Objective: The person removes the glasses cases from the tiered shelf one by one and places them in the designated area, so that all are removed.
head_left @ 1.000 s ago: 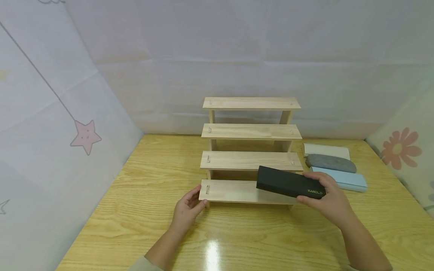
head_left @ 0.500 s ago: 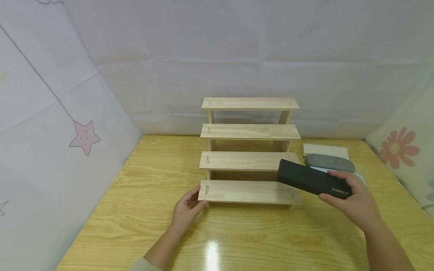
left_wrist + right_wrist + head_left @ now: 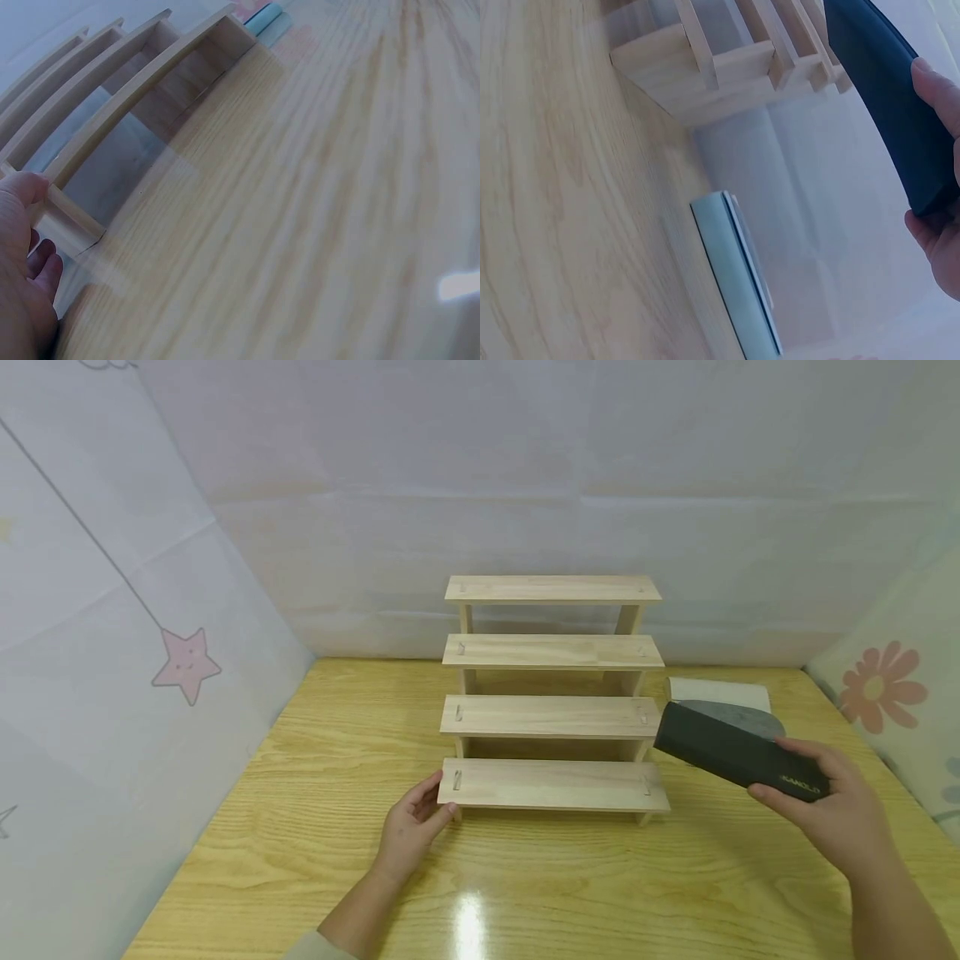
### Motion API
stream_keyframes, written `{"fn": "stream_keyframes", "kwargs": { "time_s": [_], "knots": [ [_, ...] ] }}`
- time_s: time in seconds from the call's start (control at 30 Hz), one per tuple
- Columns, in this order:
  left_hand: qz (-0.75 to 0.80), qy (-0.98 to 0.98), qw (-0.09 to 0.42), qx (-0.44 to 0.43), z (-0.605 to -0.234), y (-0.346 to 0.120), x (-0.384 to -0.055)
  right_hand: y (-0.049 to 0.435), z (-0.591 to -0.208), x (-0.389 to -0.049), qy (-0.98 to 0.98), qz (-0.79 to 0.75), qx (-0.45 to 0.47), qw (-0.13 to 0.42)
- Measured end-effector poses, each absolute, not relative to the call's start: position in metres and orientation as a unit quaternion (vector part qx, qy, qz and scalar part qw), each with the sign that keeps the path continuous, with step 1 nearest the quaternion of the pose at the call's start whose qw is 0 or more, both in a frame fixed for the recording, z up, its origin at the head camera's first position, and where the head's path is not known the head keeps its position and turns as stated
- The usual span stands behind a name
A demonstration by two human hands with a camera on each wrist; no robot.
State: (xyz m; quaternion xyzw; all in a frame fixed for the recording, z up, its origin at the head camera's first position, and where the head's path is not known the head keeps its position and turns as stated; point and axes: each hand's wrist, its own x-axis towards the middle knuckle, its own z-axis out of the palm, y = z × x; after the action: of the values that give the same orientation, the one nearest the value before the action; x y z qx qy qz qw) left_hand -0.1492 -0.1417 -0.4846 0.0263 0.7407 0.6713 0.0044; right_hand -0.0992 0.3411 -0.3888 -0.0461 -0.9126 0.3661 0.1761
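A black eyeglass case point(image 3: 735, 750) with gold lettering at one end is held up in my right hand point(image 3: 847, 810), thumb on one edge and fingers on the other. It hangs tilted in the air to the right of a four-step wooden display rack point(image 3: 555, 783). At the rack's lowest board, my left hand point(image 3: 411, 827) grips the left end, with the thumb at the front corner. The left wrist view shows that hand's fingertips point(image 3: 49, 274) curled below the board. Nothing lies on the rack's boards.
Right of the rack, a cream case point(image 3: 720, 692) and a grey case point(image 3: 742, 714) lie on the wooden table point(image 3: 315, 760). The light blue case point(image 3: 735, 277) beside them shows in the right wrist view; the black case covers it in the head view. A cloth backdrop point(image 3: 517, 510) stands behind.
My right hand has carried the black case rightward, from over the lowest board to in front of the other cases, now covering the blue one. The left hand and rack stay nearly still.
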Motion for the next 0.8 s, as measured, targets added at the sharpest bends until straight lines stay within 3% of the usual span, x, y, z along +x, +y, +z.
{"fn": "stream_keyframes", "kwargs": {
  "time_s": [0.8],
  "knots": [
    [0.677,0.735,0.011,0.028,-0.484,-0.142,-0.148,0.379,-0.421,-0.098,-0.925,0.337,-0.098,0.143]
  ]
}}
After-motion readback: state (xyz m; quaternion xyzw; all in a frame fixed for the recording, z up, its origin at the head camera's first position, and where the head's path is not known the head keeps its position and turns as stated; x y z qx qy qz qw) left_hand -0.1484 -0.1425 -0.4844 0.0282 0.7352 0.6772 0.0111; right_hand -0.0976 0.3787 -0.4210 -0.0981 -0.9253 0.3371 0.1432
